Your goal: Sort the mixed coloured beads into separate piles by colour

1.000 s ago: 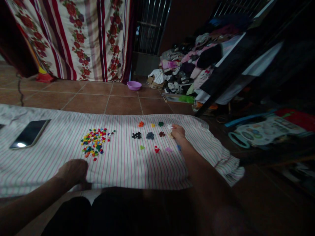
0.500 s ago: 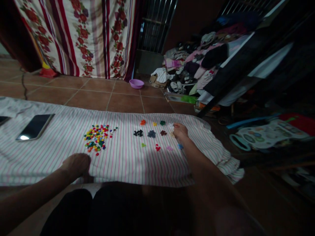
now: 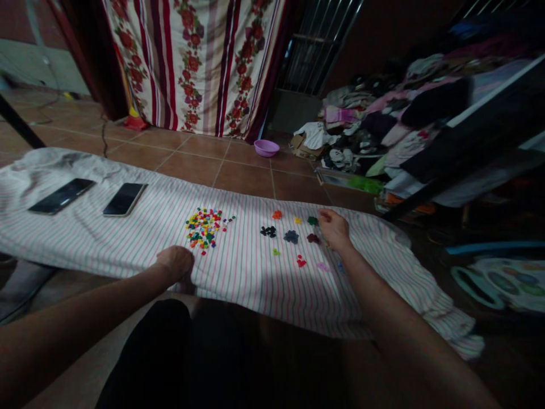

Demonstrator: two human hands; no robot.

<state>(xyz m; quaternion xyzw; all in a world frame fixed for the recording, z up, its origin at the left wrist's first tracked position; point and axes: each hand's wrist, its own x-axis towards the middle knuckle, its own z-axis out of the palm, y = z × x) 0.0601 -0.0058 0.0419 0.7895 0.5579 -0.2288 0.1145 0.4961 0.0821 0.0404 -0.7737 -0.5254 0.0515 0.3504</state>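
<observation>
A mixed heap of small coloured pieces [image 3: 204,228] lies on the striped cloth [image 3: 238,267]. My left hand [image 3: 175,262] rests, curled closed, just in front of that heap; its fingertips are tucked out of sight. Farther right, my right hand [image 3: 335,228] is closed, fingers bent together, beside a dark green group [image 3: 313,220]; whatever it holds is hidden. Around it lie small single-colour groups: orange [image 3: 277,215], yellow [image 3: 297,220], black [image 3: 268,232], grey [image 3: 292,236], brown [image 3: 313,238], lime [image 3: 276,251], red [image 3: 301,261] and pink [image 3: 322,266]. Blue pieces [image 3: 340,266] show partly beside my wrist.
Two phones [image 3: 125,200] lie on the cloth at the left. Beyond its far edge, a purple basin [image 3: 266,148] stands on the tiled floor near a floral curtain [image 3: 191,68]. Piled clothes [image 3: 361,125] and a dark slanted bar [image 3: 430,182] are at the right.
The view has turned left, bringing both phones into full sight. My right hand has drawn slightly back from the white pieces, which no longer show. My left hand stays near the heap.
</observation>
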